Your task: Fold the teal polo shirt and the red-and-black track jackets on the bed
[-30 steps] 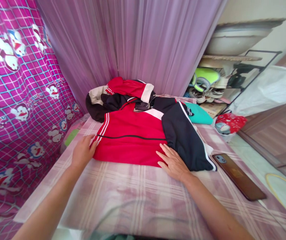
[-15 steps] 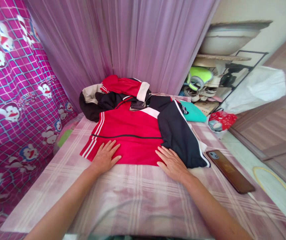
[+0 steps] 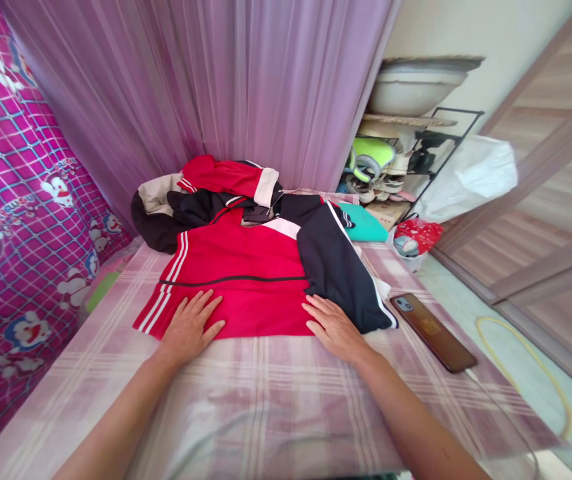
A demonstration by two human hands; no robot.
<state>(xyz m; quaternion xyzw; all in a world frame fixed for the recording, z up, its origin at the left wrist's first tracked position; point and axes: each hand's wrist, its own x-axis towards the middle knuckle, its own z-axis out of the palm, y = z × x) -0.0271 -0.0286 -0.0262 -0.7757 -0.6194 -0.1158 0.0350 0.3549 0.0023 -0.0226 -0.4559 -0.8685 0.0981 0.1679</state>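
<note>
A red jacket (image 3: 246,253) with black and white parts lies spread on a plaid cloth, its black zip line running across it. My left hand (image 3: 191,327) rests flat on the near red edge, close to the white-striped hem. Near the dark sleeve (image 3: 341,267), my right hand (image 3: 333,327) lies flat on the other end of the same edge. Both hands have their fingers stretched out and grip nothing. Behind the jacket is a heap of clothing with a red sleeve (image 3: 226,179) ending in a white cuff, and a dark and beige garment (image 3: 153,220).
The plaid cloth (image 3: 246,400) covers the table. On its right lies a phone (image 3: 433,333) with a cable attached. A teal item (image 3: 366,223) sits at the back right. Beyond are a shoe rack (image 3: 391,170), a red bag (image 3: 419,237) and a purple curtain (image 3: 246,87).
The camera view has turned slightly right, so everything appears shifted left. Both hands stay flat on the jacket's near edge, and the jacket looks the same.
</note>
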